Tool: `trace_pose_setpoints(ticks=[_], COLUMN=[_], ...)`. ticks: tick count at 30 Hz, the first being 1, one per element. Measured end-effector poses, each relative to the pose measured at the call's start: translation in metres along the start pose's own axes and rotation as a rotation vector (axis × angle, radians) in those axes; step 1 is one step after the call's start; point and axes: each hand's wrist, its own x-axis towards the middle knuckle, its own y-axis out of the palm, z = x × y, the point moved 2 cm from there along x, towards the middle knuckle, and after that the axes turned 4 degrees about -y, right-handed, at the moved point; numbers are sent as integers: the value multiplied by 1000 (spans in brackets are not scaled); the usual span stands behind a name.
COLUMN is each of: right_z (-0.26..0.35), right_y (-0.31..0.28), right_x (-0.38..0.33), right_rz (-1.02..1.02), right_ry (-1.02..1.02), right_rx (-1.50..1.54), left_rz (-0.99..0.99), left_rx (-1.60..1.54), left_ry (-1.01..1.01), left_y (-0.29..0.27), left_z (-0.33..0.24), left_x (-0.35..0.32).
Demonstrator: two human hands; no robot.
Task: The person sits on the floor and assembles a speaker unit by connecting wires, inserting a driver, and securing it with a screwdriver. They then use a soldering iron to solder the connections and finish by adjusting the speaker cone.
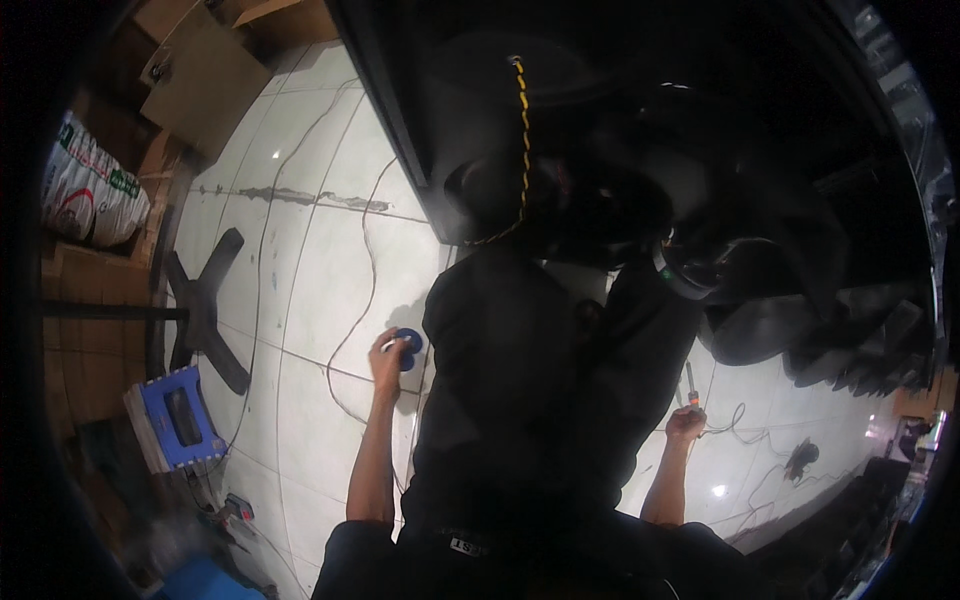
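Step in hand seems plain holding, one item either side, above tiled floor [315,265]; next move likely calls for steady hold. Left grip [385,350] curled partly closed on blue rounded object [409,358], which sits against grip's right side, just beside dark-clad left leg [470,370]. Right grip [686,424] closed round slim tool [693,399], likely screwdriver, handle partly hidden, shaft jutting forward, near right leg [648,385].
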Motion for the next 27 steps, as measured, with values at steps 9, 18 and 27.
trace_pose_setpoints(ticks=[9,18,27], right_z=[73,146,119], right_y=[92,179,241], right_x=[-65,-196,-310], right_rz=[211,542,557], right_ry=[-122,-397,-1282], right_rx=[308,361,-389], left_rz=[227,614,1316], left_rx=[-1416,-1464,-1027], left_ry=[-97,114,93], left_y=[-35,28,112], left_z=[-143,-221,-220], left_x=[-120,-239,-277])
